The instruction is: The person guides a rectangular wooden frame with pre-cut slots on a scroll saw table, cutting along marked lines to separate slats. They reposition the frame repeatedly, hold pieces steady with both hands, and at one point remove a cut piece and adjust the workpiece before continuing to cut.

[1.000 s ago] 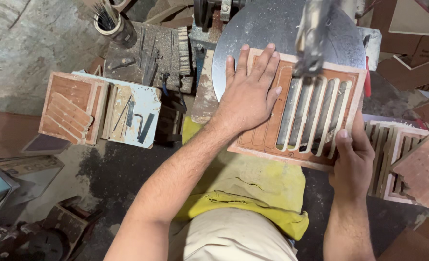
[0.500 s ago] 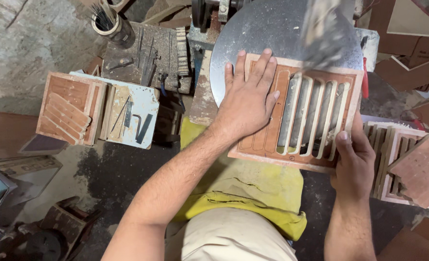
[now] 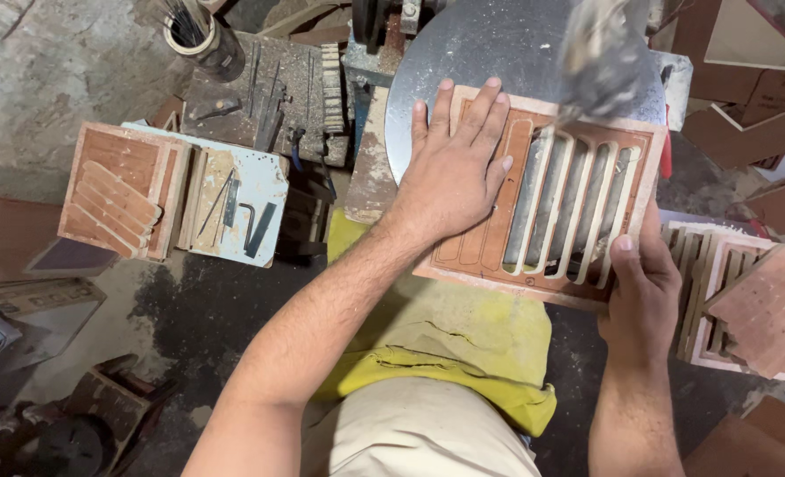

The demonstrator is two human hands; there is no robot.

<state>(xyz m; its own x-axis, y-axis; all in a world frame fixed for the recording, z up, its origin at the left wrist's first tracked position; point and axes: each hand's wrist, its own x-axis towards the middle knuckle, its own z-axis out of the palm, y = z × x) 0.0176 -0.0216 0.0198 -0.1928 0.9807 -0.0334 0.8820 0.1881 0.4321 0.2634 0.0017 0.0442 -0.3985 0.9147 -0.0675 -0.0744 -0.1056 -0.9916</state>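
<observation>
A reddish-brown board (image 3: 578, 208) with several long slots cut through it lies flat on a round grey metal saw table (image 3: 489, 44). My left hand (image 3: 454, 172) presses palm-down on the board's uncut left part, fingers spread. My right hand (image 3: 644, 287) grips the board's near right corner, thumb on top. A blurred saw arm (image 3: 600, 53) hangs over the far right of the board.
Left of the saw stand a tray of cut strips (image 3: 118, 190), a pale blue panel (image 3: 233, 208) with small tools, and a cup of rods (image 3: 198, 31). More slotted boards (image 3: 746, 300) are stacked at the right. A yellow cloth (image 3: 445, 344) covers my lap.
The board has slid slightly toward the left and near side under both hands. The blurred saw arm now sits over the board's far right corner.
</observation>
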